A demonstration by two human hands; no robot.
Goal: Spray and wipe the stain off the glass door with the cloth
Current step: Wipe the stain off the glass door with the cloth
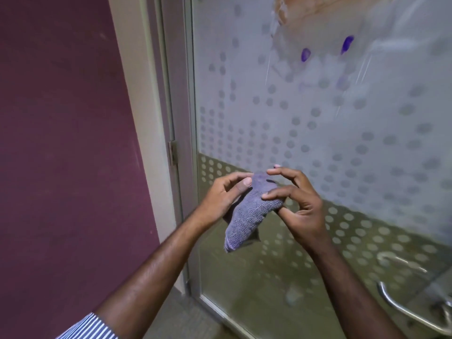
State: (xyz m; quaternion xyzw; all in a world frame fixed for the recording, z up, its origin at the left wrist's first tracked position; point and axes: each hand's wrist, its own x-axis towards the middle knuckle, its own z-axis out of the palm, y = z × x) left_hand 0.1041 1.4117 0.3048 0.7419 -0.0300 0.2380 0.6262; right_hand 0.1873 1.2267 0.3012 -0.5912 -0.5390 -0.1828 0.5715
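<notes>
Your left hand [223, 194] is pinching the upper corner of the soft grey-purple terry cloth [247, 214]; your right hand [300, 204] is pinching its right edge. It's hanging limp, light: bunch it thick. Purple smeared stains [305, 55] are sitting higher on the dotted frosted glass door [342, 143].

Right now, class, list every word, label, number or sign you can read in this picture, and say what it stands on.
None: no readable text anywhere.
Frosted dotted glass door: dots and purple stains, no lettering.
Purple-grey terry cloth: no label visible.
Maroon wall: no writing.
</notes>
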